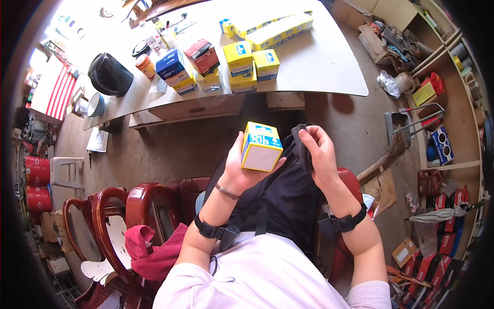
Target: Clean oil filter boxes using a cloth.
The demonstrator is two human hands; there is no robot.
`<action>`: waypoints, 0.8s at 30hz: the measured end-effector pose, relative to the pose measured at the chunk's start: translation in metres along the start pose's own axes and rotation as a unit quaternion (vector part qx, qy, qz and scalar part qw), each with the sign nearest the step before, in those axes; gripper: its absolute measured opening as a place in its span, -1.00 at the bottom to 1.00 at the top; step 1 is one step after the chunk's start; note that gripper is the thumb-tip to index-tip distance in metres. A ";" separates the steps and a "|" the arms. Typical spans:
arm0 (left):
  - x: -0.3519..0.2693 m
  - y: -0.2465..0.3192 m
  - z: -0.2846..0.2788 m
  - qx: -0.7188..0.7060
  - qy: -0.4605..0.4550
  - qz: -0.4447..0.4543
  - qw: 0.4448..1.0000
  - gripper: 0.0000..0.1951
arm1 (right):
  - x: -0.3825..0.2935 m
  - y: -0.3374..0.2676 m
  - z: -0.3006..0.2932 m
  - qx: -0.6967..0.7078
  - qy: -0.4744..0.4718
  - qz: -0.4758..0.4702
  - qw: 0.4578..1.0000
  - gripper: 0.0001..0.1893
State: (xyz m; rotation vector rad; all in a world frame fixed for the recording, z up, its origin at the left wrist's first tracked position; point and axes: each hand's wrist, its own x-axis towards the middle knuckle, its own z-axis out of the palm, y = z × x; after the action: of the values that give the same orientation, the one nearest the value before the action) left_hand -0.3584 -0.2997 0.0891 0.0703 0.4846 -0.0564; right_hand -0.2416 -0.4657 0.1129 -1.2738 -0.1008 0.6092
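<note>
A yellow and blue oil filter box [262, 146] rests in my left hand [240, 164], with the palm under it and the fingers round its lower right side. My right hand [319, 148] pinches a dark cloth [300, 148] between thumb and fingers, just right of the box and apart from it. Beyond my hands is a white table [320, 65]. Near its front edge stand more yellow filter boxes [238, 58], a red box [202, 56] on a yellow one, and a dark blue and white box [173, 69].
A black container [110, 74], a blue bowl [96, 105] and an orange-lidded jar [145, 65] stand on the table's left part. Red wooden chairs [144, 193] and a red cloth [154, 251] are at my left. Shelves [459, 166] and a broom [380, 162] are at the right.
</note>
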 end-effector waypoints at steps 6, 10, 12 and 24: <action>0.007 -0.005 0.000 -0.031 0.016 -0.008 0.999 -0.34 | -0.010 -0.004 0.006 -0.114 -0.041 -0.121 0.985 -0.84; 0.009 -0.010 0.004 0.001 0.015 -0.025 1.000 -0.28 | -0.016 -0.005 0.012 -0.220 -0.069 -0.221 0.948 -0.87; 0.009 -0.015 0.006 0.047 0.039 -0.030 0.998 -0.25 | -0.016 -0.008 0.014 -0.318 -0.098 -0.318 0.888 -0.84; 0.012 -0.023 0.008 0.096 0.048 0.039 0.993 -0.30 | -0.029 0.000 0.026 -0.427 -0.215 -0.414 0.774 -0.81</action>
State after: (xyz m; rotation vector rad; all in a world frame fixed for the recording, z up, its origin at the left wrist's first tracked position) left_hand -0.3451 -0.3235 0.0894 0.2819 0.5708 -0.0228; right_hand -0.2763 -0.4569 0.1283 -1.7308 -1.3915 0.0200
